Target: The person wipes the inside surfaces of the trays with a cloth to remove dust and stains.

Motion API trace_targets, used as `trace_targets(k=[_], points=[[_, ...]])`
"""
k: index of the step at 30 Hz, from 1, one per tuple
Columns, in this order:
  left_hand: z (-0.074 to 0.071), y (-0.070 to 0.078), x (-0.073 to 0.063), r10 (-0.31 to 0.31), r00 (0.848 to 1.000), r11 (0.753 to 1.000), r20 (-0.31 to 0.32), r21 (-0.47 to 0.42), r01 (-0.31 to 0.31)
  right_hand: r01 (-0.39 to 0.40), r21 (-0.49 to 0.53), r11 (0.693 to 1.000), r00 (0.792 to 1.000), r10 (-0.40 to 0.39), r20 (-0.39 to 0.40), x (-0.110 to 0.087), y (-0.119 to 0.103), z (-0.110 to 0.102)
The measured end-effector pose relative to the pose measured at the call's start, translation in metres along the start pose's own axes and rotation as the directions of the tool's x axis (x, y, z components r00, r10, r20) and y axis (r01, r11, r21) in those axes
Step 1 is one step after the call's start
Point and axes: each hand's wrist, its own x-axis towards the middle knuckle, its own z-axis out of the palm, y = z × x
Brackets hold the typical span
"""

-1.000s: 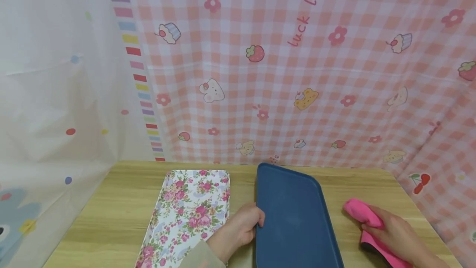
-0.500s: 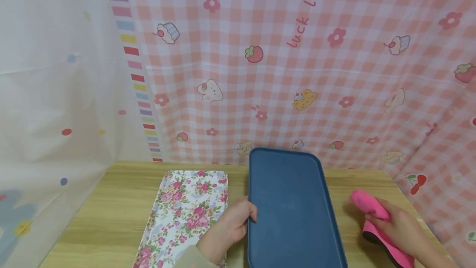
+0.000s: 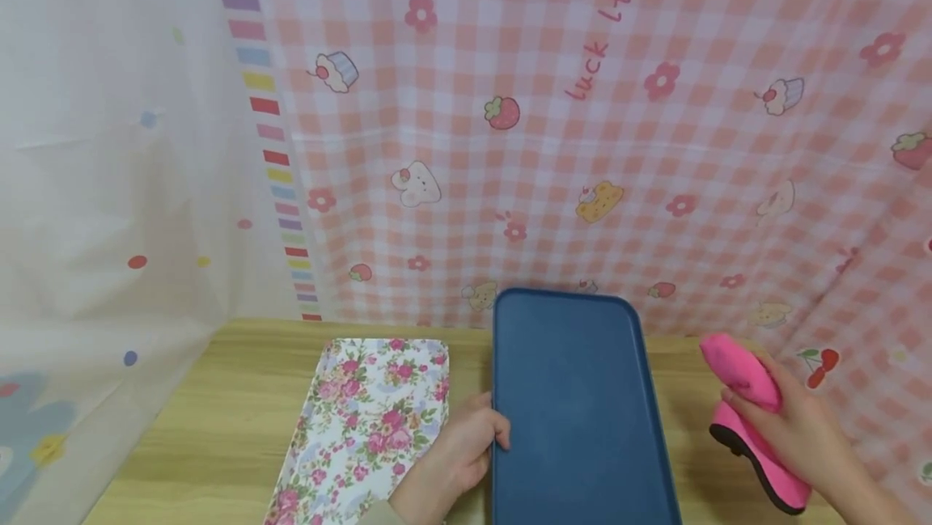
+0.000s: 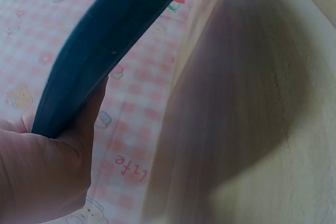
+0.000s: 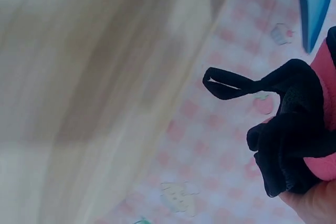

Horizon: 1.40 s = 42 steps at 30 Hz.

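Note:
My left hand [image 3: 459, 448] grips the left edge of a dark blue rectangular tray [image 3: 575, 412], thumb over the rim. In the left wrist view the tray [image 4: 89, 51] is held off the table, its shadow falling on the wood. On the right, my right hand [image 3: 804, 428] holds a bunched pink cloth [image 3: 743, 371] with black trim, above the table and apart from the tray. The right wrist view shows black fabric with a loop [image 5: 231, 83] hanging from it; most of the right hand [image 5: 315, 203] lies outside that view.
A white tray with pink roses [image 3: 379, 412] lies on the wooden table [image 3: 196, 420], left of the blue tray. Behind the table hangs a pink checked curtain [image 3: 553, 145], with a pale curtain [image 3: 109, 177] at the left.
The blue tray has swung straighter, and its far end has come up over the curtain's foot. My right hand has lifted the pink cloth and moved slightly right.

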Motion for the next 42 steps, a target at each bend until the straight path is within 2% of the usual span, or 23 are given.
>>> trace_targets(k=[4,12,17,23,29,35,42], points=[[0.001,-0.001,-0.001,-0.001,1.000,1.000,0.002,0.000,0.001,-0.011,0.015,1.000,1.000,0.011,-0.026,0.002,-0.014,-0.002],[0.002,-0.006,-0.001,-0.002,1.000,1.000,0.010,0.002,0.002,0.084,-0.018,0.996,0.981,-0.086,-0.173,0.011,-0.039,-0.003],[0.002,-0.008,-0.001,0.005,1.000,1.000,0.021,-0.008,-0.005,0.132,-0.026,0.991,0.976,-0.135,-0.172,0.019,-0.055,-0.003],[0.001,-0.006,-0.001,-0.002,1.000,1.000,0.030,-0.021,0.003,0.220,-0.063,0.974,0.956,-0.227,-0.185,0.028,-0.072,0.000],[0.002,-0.005,-0.002,0.002,1.000,1.000,0.031,-0.011,-0.001,0.307,-0.093,0.947,0.935,-0.319,-0.155,0.036,-0.085,0.007],[0.003,-0.005,-0.003,0.021,1.000,1.000,0.022,0.007,-0.021,0.293,-0.145,0.945,0.944,-0.310,-0.115,0.039,-0.093,0.017],[0.004,-0.003,-0.004,0.022,0.999,1.000,0.035,0.014,-0.022,0.268,-0.147,0.952,0.961,-0.276,-0.030,0.045,-0.104,0.024]])
